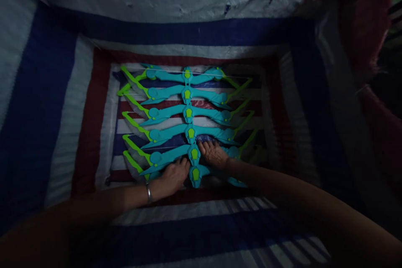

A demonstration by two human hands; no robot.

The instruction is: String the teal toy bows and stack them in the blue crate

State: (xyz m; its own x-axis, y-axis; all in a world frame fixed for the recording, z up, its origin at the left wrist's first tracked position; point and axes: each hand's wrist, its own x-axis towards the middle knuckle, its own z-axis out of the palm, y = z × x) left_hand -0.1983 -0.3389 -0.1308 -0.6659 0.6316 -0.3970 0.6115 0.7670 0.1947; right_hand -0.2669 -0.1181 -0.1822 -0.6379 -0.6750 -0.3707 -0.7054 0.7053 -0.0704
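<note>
Several teal and lime-green toy bows (187,92) lie stacked in a row at the bottom of a large striped woven sack (194,33). Both my arms reach down into it. My left hand (173,175), with a metal bangle on its wrist, rests fingers-down on the left limb of the nearest bow (195,172). My right hand (214,153) lies flat with fingers spread on the right limb of the bow just beyond, beside its green centre grip. Neither hand lifts anything.
The sack's blue, white and red striped walls (40,104) rise on all sides around the bows. Dark surroundings lie beyond the right wall (370,50). The light is dim.
</note>
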